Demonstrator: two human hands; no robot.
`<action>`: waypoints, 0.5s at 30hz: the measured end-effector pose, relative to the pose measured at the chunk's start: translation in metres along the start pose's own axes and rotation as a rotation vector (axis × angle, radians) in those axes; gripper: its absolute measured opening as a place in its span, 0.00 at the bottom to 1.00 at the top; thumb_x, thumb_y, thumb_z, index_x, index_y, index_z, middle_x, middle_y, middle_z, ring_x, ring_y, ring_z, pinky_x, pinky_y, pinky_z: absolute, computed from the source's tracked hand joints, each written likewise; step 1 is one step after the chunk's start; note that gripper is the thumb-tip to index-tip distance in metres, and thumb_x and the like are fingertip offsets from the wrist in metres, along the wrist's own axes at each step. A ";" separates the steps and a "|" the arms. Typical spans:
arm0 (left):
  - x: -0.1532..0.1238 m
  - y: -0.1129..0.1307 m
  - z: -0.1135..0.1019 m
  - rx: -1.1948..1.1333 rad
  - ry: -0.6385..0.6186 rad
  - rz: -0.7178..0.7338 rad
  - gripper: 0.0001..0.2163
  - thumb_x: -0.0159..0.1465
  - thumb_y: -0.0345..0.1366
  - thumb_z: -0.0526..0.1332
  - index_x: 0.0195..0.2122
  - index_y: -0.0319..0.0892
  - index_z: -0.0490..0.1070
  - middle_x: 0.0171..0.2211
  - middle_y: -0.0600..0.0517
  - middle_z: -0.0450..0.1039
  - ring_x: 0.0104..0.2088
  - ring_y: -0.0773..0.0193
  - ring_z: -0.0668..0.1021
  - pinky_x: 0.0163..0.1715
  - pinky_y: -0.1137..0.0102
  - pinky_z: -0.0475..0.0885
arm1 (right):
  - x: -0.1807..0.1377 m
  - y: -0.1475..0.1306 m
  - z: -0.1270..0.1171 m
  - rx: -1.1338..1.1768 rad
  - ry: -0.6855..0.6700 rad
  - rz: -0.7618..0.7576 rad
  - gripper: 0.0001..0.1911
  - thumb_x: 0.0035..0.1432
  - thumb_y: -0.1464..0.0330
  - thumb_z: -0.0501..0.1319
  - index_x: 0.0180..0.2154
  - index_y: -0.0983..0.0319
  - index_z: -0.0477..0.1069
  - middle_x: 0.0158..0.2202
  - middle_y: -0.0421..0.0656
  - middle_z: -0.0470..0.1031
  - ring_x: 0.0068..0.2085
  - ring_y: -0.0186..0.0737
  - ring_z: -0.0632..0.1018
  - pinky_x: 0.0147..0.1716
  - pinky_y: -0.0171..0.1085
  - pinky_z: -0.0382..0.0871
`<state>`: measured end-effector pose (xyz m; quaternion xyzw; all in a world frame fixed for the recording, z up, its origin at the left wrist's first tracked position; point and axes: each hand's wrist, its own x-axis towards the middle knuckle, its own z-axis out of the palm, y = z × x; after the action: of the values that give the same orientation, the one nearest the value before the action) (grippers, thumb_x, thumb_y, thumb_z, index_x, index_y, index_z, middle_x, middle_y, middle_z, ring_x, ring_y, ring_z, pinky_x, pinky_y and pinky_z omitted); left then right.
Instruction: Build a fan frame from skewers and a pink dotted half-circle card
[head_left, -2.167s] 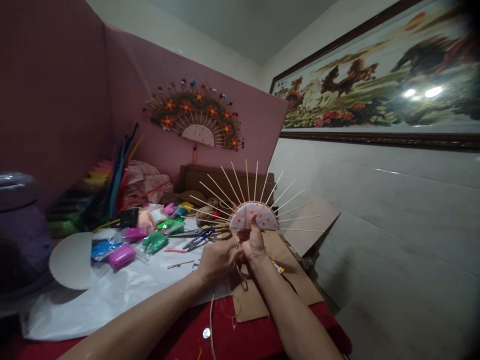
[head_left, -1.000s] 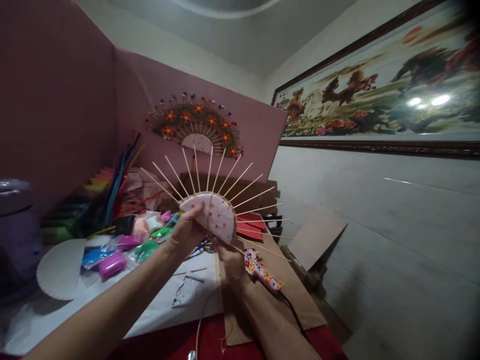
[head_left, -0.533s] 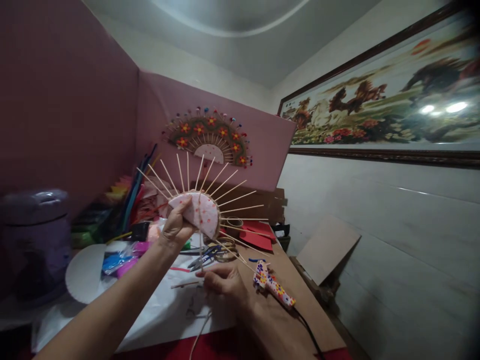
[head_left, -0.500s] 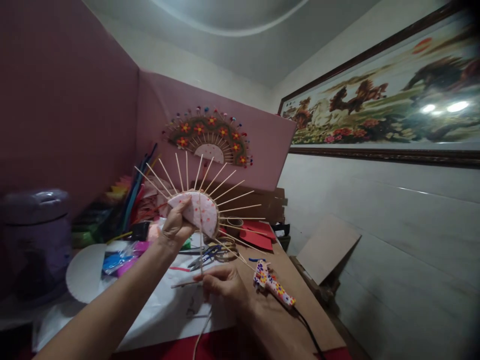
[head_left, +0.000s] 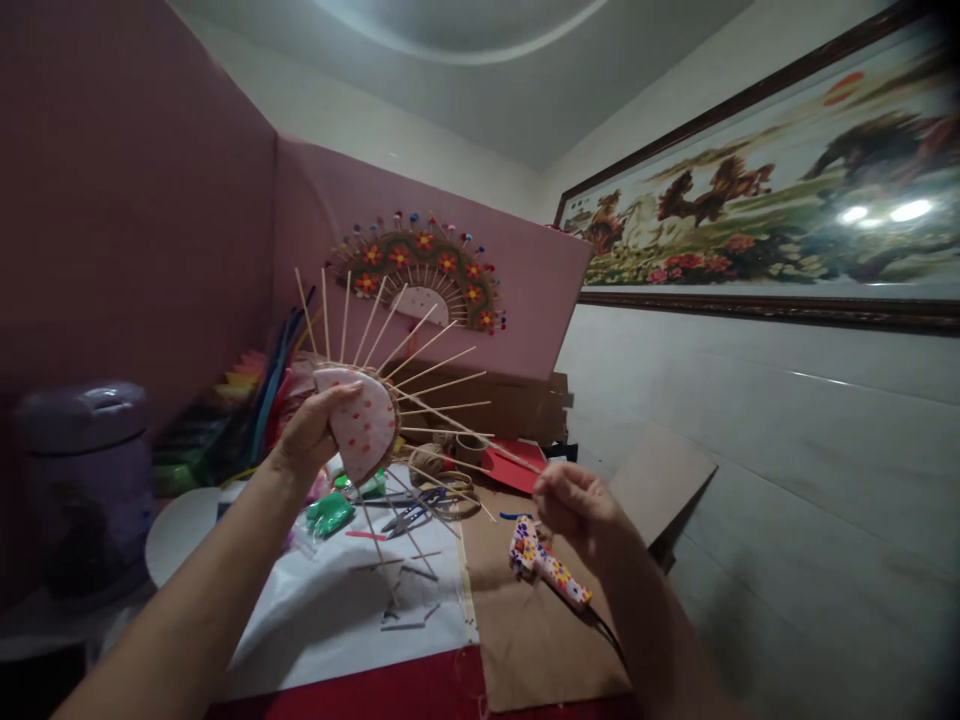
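My left hand grips a half-round fan base covered in white fabric with pinkish-red spots, thumb on its face. Thin wooden sticks fan out from its curved rim. A length of twine runs taut from the top of that rim across to my right hand, whose fingers are pinched on it. Below the right hand, a flower-patterned glue gun lies on brown board.
A decorated fan with red flowers is on the pink panel behind. Scissors, a twine ball, red paper and a green packet lie on the table. A purple canister stands at left.
My right hand has moved up and right, drawing the twine out to the side. My left hand has shifted left and turned the stick-rimmed base so that its straight edge is steeper.
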<state>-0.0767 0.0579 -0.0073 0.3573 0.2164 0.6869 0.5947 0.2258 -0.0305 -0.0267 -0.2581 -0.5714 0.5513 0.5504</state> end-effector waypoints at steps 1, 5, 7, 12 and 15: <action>0.000 0.002 -0.001 -0.011 0.003 -0.004 0.05 0.51 0.25 0.59 0.29 0.35 0.72 0.24 0.47 0.77 0.23 0.60 0.78 0.24 0.68 0.75 | 0.000 -0.006 -0.009 -0.020 0.052 -0.025 0.15 0.45 0.60 0.67 0.24 0.67 0.73 0.12 0.31 0.50 0.15 0.22 0.50 0.15 0.26 0.43; 0.001 0.003 -0.004 -0.041 -0.014 -0.041 0.05 0.52 0.25 0.57 0.28 0.35 0.72 0.23 0.46 0.77 0.22 0.59 0.78 0.23 0.68 0.75 | 0.003 -0.025 -0.041 -0.150 0.259 -0.078 0.15 0.38 0.61 0.70 0.22 0.67 0.72 0.12 0.33 0.54 0.16 0.22 0.51 0.13 0.26 0.42; 0.001 0.002 -0.005 -0.026 -0.036 -0.075 0.05 0.52 0.25 0.57 0.27 0.35 0.72 0.23 0.46 0.77 0.22 0.59 0.78 0.23 0.68 0.75 | 0.005 -0.032 -0.052 -0.236 0.358 -0.144 0.14 0.37 0.63 0.71 0.21 0.67 0.71 0.13 0.34 0.56 0.16 0.23 0.53 0.13 0.27 0.43; 0.002 0.002 -0.006 0.009 -0.087 -0.144 0.05 0.52 0.25 0.57 0.27 0.34 0.73 0.22 0.46 0.77 0.21 0.60 0.78 0.22 0.69 0.75 | 0.015 -0.037 -0.065 -0.279 0.453 -0.238 0.15 0.39 0.62 0.70 0.21 0.66 0.70 0.14 0.34 0.57 0.16 0.22 0.54 0.13 0.27 0.44; 0.000 0.003 -0.005 -0.001 -0.069 -0.152 0.06 0.53 0.25 0.56 0.26 0.34 0.73 0.22 0.47 0.77 0.21 0.60 0.78 0.22 0.69 0.75 | 0.024 -0.035 -0.065 -0.278 0.498 -0.278 0.16 0.40 0.61 0.70 0.22 0.66 0.70 0.14 0.33 0.57 0.16 0.22 0.54 0.13 0.26 0.44</action>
<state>-0.0825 0.0582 -0.0081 0.3629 0.2218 0.6272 0.6525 0.2900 0.0044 -0.0009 -0.3773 -0.5187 0.3072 0.7030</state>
